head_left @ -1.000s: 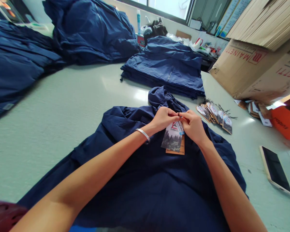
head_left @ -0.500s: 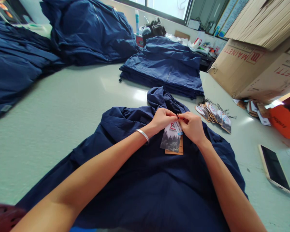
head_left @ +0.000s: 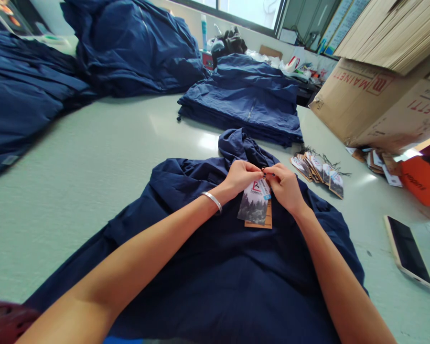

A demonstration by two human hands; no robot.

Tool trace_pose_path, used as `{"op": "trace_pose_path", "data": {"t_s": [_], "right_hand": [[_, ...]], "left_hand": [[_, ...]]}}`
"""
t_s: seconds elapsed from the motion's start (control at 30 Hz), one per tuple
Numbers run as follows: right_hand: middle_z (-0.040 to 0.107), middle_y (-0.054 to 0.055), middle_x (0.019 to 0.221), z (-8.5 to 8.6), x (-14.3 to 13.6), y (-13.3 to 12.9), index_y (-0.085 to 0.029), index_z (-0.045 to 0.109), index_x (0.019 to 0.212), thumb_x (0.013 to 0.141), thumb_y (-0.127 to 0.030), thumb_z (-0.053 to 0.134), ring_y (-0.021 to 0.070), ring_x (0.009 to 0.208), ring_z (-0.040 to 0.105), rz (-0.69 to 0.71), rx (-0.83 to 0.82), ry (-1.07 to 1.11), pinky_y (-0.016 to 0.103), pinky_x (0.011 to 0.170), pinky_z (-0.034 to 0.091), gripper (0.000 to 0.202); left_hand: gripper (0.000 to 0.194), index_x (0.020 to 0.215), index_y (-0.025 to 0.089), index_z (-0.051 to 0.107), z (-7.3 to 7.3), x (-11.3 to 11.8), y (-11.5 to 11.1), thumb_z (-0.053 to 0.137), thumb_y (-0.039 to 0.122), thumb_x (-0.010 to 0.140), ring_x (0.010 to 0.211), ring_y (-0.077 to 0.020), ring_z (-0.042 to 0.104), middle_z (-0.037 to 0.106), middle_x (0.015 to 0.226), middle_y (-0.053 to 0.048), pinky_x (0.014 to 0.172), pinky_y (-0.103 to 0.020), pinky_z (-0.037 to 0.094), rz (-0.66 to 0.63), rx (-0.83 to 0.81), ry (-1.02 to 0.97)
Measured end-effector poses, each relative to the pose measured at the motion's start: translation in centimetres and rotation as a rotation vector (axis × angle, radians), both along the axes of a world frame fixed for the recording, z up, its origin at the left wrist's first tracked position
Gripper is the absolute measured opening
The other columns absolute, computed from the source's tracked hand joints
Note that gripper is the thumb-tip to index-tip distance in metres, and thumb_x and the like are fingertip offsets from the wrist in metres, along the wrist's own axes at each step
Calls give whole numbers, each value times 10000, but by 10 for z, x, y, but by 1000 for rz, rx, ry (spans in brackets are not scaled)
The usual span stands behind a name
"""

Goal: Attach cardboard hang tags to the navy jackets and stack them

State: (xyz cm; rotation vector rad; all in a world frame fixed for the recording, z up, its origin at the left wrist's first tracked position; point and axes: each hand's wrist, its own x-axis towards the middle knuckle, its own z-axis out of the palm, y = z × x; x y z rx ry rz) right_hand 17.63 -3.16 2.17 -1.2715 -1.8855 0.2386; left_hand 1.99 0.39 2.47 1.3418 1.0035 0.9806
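A navy hooded jacket [head_left: 208,267] lies spread on the table in front of me, its hood pointing away. Over its neck area, my left hand [head_left: 241,176] and my right hand [head_left: 284,186] meet fingertip to fingertip. Both are closed in a pinch on the dark string at the top of the hang tags. Below the fingers hang a printed tag with a forest picture [head_left: 252,208] and a brown card tag [head_left: 268,220] partly behind it. The string itself is mostly covered by my fingertips. A silver bangle [head_left: 213,200] circles my left wrist.
Several loose hang tags [head_left: 317,169] with black strings lie right of the hood. Folded navy garments [head_left: 240,100] are stacked behind, with more navy piles [head_left: 136,52] at left. A phone [head_left: 408,248], an orange bag [head_left: 421,174] and a cardboard box [head_left: 365,105] occupy the right.
My right hand has shifted very slightly upward at the string. The tags and the jacket lie as before.
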Motion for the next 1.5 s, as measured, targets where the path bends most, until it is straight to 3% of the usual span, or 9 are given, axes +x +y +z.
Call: {"op": "trace_pose_path", "data": {"t_s": [0.1, 0.37, 0.6, 0.7, 0.83, 1.07, 1.17, 1.3, 1.5], "right_hand": [[713, 81, 900, 0, -1, -1, -187, 750, 923, 865, -170, 526, 188, 789, 656, -14, 40, -24, 312, 724, 511, 232], [755, 61, 844, -1, -1, -3, -212, 772, 854, 836, -214, 591, 178, 663, 653, -63, 16, 25, 297, 634, 511, 181], [762, 58, 908, -1, -2, -5, -240, 769, 870, 869, -238, 557, 208, 823, 699, -42, 39, -15, 325, 744, 529, 212], [760, 53, 863, -1, -3, -6, -230, 757, 820, 849, -255, 577, 193, 716, 679, -68, 22, 13, 310, 673, 514, 184], [682, 14, 671, -1, -4, -6, -194, 699, 789, 795, -254, 622, 133, 501, 537, -151, -42, 121, 274, 539, 437, 98], [668, 10, 750, -2, -5, -2, -186, 638, 806, 740, -253, 644, 121, 530, 511, -150, -98, 319, 260, 524, 420, 94], [668, 16, 740, -2, -5, -2, -186, 653, 821, 740, -277, 659, 128, 533, 514, -215, -76, 286, 274, 546, 428, 122], [670, 37, 707, 0, -5, -2, -187, 656, 688, 727, -302, 689, 150, 566, 534, -318, -27, 193, 298, 587, 434, 125], [733, 63, 737, 2, -5, -2, -186, 738, 710, 750, -312, 643, 186, 608, 604, -304, -142, 175, 301, 580, 437, 163]], "left_hand": [[101, 631, 101, 736, -1, 1, -1, 674, 180, 619, 496, -87, 527, 646, 551, -11, 462, -183, 365, 8, -12, -9], [84, 617, 106, 735, 1, 2, -3, 684, 172, 609, 503, -91, 529, 645, 548, -10, 475, -187, 369, 13, -11, -9], [71, 610, 103, 722, 3, 3, -6, 664, 144, 617, 477, -83, 523, 638, 535, -5, 462, -183, 365, 50, -47, -22], [61, 607, 103, 717, 4, 4, -6, 664, 134, 614, 469, -81, 523, 634, 532, -5, 453, -182, 363, 48, -65, -25], [41, 617, 109, 718, 5, 3, -6, 684, 131, 611, 496, -90, 549, 649, 556, -10, 475, -188, 394, 55, -94, -61], [38, 615, 112, 705, 5, 4, -5, 711, 147, 602, 506, -99, 562, 652, 562, -8, 486, -199, 411, 70, -129, -83], [34, 609, 111, 701, 4, 4, -4, 703, 145, 607, 501, -95, 554, 646, 556, -5, 481, -197, 402, 61, -117, -88], [32, 617, 111, 702, 2, 5, -3, 702, 141, 608, 512, -96, 556, 651, 567, -5, 492, -198, 409, 77, -86, -99], [66, 644, 108, 706, -2, 5, -2, 711, 166, 614, 543, -102, 570, 660, 598, -7, 511, -198, 426, 69, -27, -92]]}}
